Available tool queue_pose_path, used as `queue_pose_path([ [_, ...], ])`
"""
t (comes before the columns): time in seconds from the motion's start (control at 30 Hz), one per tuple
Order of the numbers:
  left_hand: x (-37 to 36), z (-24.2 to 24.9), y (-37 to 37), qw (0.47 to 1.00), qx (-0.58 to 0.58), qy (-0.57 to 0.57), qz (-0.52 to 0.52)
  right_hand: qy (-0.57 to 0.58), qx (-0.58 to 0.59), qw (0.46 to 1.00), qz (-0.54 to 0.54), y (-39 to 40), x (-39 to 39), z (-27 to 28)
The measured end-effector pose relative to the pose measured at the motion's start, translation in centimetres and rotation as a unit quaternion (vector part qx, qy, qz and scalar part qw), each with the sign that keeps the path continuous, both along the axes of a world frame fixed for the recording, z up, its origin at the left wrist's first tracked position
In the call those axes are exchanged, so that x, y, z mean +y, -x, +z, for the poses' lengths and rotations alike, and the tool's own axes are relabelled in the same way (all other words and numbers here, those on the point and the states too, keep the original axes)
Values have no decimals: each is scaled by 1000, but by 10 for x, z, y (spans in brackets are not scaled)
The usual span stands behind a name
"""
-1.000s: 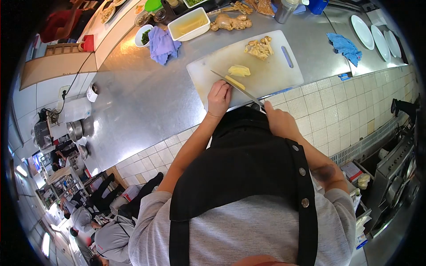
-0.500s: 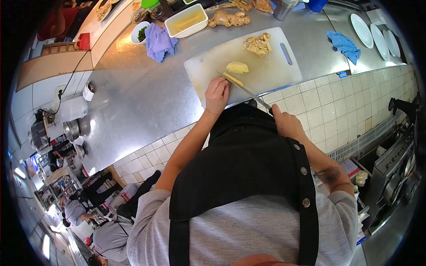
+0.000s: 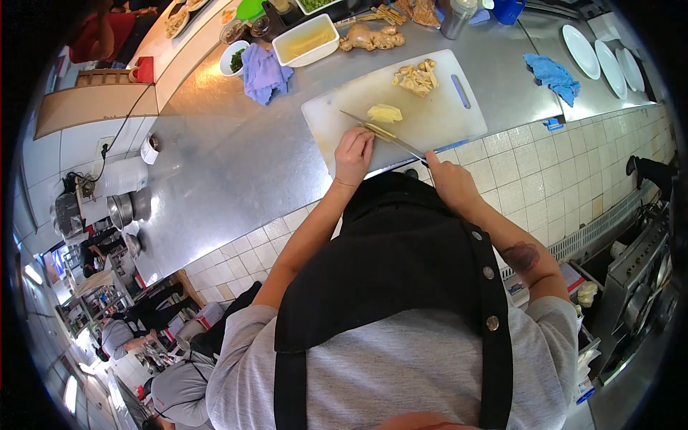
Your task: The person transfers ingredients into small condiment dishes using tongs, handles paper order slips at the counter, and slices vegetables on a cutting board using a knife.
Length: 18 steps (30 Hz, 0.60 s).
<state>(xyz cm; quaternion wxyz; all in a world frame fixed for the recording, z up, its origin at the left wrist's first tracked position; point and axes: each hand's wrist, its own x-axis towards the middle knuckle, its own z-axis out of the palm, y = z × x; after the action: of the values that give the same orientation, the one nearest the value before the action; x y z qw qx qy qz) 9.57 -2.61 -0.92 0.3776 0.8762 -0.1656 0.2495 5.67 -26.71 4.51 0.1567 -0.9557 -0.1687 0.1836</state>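
Note:
My right hand [image 3: 453, 183] is closed round the handle of a kitchen knife [image 3: 405, 147], whose blade slants across the white cutting board [image 3: 330, 107]. At the board's near edge my left hand [image 3: 353, 154] has its fingers bunched on a pale yellow piece of ginger [image 3: 380, 131], right against the blade. Just beyond the knife lies a small stack of ginger slices [image 3: 385, 113]. Farther back on the board is a heap of brownish ginger peelings [image 3: 416, 77]. The fingertips of my left hand are partly hidden.
Behind the board are a large ginger root [image 3: 373, 37], a white tub [image 3: 307, 43] with yellowish contents and a purple cloth [image 3: 265, 73]. A blue cloth [image 3: 552, 77] and white plates [image 3: 580, 51] lie at the right. Other people [image 3: 179, 390] stand at lower left.
The knife and my right hand have moved forward and left, so the blade reaches farther past my left fingers. My left hand stays at the ginger. The whole view has shifted slightly.

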Motion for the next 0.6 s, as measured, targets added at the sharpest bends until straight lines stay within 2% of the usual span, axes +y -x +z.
queue_pose_path([
  [0.23,0,-2,1,1000,-15,6,7,-5,-55,998,24,-19,-12,-7],
  [0.37,-1,1,1,1000,-17,-10,5,-48,-64,996,41,-27,-13,-24],
  [0.5,1,8,-1,1000,8,1,-26,-61,-7,998,27,-32,-20,-18],
  [0.6,0,22,-10,999,27,-12,-20,-90,-20,995,29,-31,-25,-16],
])
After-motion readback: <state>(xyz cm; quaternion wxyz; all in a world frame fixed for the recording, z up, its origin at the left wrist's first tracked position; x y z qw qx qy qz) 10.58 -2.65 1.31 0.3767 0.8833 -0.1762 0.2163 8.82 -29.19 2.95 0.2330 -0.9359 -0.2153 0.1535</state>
